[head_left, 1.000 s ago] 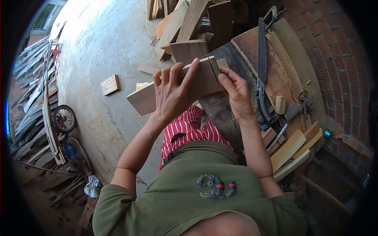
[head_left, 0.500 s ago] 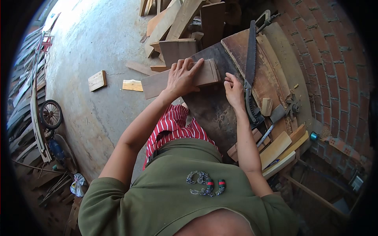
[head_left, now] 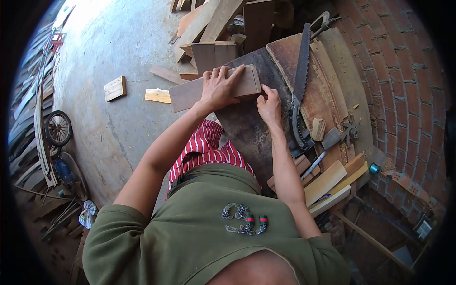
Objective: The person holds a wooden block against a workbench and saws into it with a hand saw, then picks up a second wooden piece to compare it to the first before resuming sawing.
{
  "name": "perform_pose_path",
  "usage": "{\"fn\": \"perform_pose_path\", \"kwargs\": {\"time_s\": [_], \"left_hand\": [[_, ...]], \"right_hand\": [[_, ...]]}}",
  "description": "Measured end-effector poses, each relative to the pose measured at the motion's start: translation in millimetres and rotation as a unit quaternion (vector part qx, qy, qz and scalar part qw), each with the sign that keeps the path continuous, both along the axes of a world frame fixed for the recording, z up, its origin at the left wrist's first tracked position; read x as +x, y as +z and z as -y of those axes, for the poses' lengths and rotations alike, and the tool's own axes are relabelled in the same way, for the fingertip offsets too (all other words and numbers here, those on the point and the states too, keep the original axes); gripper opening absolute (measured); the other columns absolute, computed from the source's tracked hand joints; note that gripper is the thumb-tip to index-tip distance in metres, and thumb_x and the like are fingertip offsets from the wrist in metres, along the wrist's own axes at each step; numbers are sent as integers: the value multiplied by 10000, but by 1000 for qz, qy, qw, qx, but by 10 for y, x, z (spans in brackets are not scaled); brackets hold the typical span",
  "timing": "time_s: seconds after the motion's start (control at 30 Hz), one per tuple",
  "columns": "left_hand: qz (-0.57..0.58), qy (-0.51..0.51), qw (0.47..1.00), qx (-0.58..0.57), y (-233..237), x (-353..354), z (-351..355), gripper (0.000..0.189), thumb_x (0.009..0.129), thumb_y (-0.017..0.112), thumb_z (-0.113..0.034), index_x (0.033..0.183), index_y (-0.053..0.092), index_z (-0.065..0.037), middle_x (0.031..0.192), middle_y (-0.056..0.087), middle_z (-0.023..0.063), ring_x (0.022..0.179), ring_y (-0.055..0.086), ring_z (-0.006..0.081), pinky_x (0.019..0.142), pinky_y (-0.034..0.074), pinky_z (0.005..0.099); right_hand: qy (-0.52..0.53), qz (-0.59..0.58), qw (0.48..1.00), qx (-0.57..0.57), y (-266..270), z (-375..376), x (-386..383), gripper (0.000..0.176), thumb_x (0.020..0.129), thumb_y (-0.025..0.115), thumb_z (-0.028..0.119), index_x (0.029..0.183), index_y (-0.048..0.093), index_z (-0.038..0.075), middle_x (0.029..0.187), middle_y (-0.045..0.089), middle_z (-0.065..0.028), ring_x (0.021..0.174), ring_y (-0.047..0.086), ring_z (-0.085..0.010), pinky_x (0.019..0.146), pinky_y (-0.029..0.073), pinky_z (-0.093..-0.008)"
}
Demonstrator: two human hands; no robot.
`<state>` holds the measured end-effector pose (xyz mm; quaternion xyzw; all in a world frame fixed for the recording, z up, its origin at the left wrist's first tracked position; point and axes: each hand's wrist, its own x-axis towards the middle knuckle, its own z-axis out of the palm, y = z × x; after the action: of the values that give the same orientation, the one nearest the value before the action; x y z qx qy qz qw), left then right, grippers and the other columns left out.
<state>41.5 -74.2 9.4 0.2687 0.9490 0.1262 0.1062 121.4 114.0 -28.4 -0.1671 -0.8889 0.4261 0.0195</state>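
"Spreading widest is the grey concrete floor (head_left: pixel 109 142). What closes off the right?"

"A brick wall (head_left: pixel 403 80), its courses bowed by the lens. Between wall and floor stands a workbench (head_left: pixel 242 123), dark-topped and scuffed, with pale specks scattered on it."

"And around the room?"

"A stack of weathered slats (head_left: pixel 28 104) along the left edge, then a heap of planks (head_left: pixel 209 28) leaning and overlapping past the bench. A spoked wheel (head_left: pixel 59 128) is beside the slats."

"What's on the bench?"

"A broad brown board (head_left: pixel 285 53), with a handsaw (head_left: pixel 300 69) lying along it, teeth to the right."

"Where is the workpiece?"

"It's a flat plank (head_left: pixel 187 96), one end above the bench, the other out over the floor. A dark line crosses it near the bench end."

"And the hands?"

"The left hand (head_left: pixel 220 88) grips the plank, fingers spread across its face towards the far edge. The right hand (head_left: pixel 269 107) is half curled by the marked end; I can't tell whether it pinches anything."

"Smaller things?"

"A wood block (head_left: pixel 318 129) near the saw's handle, and lower down a blue pen (head_left: pixel 324 197)."
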Motion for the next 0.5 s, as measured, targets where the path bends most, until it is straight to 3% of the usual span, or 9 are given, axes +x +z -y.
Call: {"fn": "perform_pose_path", "kwargs": {"time_s": [0.17,0.33,0.4,0.5], "left_hand": [[-23,6,999,-24,-12,-82,230,1121,628,864,-468,1564,260,-339,1367,494,126,1265,481,331,1058,340,489],[-22,34,999,-27,-44,-135,392,1152,614,875,-465,1565,233,-355,1382,489,137,1277,479,357,1058,339,499],[-5,45,999,-22,-31,-142,392,1172,605,884,-464,1566,222,-356,1394,479,149,1290,461,373,1069,317,517],[-10,46,999,-18,-52,-135,402,1191,586,897,-446,1563,223,-345,1388,478,155,1304,440,377,1052,303,550]], "right_hand": [[23,-22,999,-28,-37,220,-94,449,819,554,104,1249,615,-11,1072,591,-237,1037,602,-398,952,483,-444],[35,-62,997,-8,-128,417,-264,420,830,539,84,1232,623,-6,1060,595,-234,1041,598,-397,956,480,-440],[50,-35,998,-14,-176,331,-301,422,855,552,122,1265,630,56,1125,610,-217,1064,605,-391,976,474,-435],[83,-31,996,-20,-173,256,-258,404,895,576,165,1279,619,49,1157,608,-226,1075,612,-382,970,479,-431]]}}
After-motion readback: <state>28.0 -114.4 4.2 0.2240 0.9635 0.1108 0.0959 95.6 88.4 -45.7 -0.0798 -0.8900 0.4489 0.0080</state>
